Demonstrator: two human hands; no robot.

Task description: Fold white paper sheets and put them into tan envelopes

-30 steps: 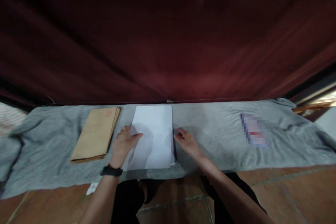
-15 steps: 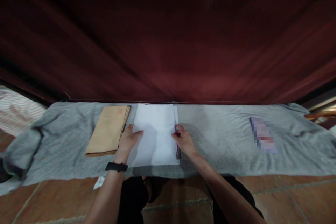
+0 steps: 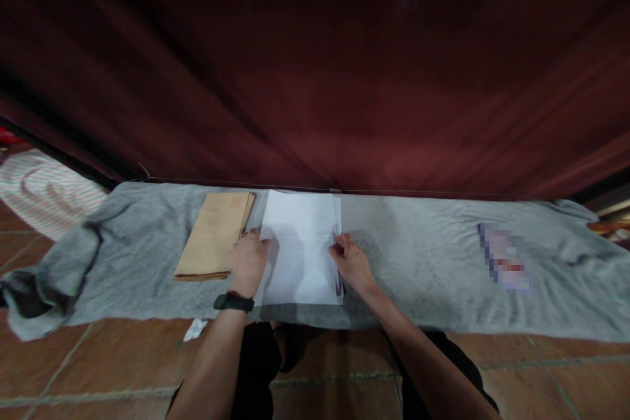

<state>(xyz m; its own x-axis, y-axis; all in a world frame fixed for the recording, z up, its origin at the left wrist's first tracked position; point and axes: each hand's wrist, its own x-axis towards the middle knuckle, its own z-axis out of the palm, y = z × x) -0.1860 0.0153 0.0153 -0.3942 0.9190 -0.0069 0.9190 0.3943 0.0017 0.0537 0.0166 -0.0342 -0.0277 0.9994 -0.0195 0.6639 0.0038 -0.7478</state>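
Observation:
A stack of white paper sheets (image 3: 298, 249) lies in front of me on a grey cloth. At its right edge my right hand (image 3: 352, 262) is closed, thumb and fingertips pinching the sheets' edge. Something dark and thin shows along that edge, partly under the paper. My left hand (image 3: 247, 259), with a dark band at the wrist, rests at the stack's left edge. Its thumb points onto the paper, apart from the fingers, which are slightly blurred. Just left of that hand lies a pile of brown paper envelopes (image 3: 215, 236) with a reddish printed mark near the top corner.
The grey cloth (image 3: 418, 289) covers a long, low surface. A blurred-out purple and white packet (image 3: 504, 259) lies toward its right end. Behind hangs a dark red curtain (image 3: 335, 92). Crumpled white tissue (image 3: 195, 329) sits on the tiled floor (image 3: 123, 361); striped fabric (image 3: 46, 190) is at far left.
The view has shifted slightly, so things appear a little further right. My left hand has moved up and turned slightly along the paper's left edge. My right hand stays at the right edge.

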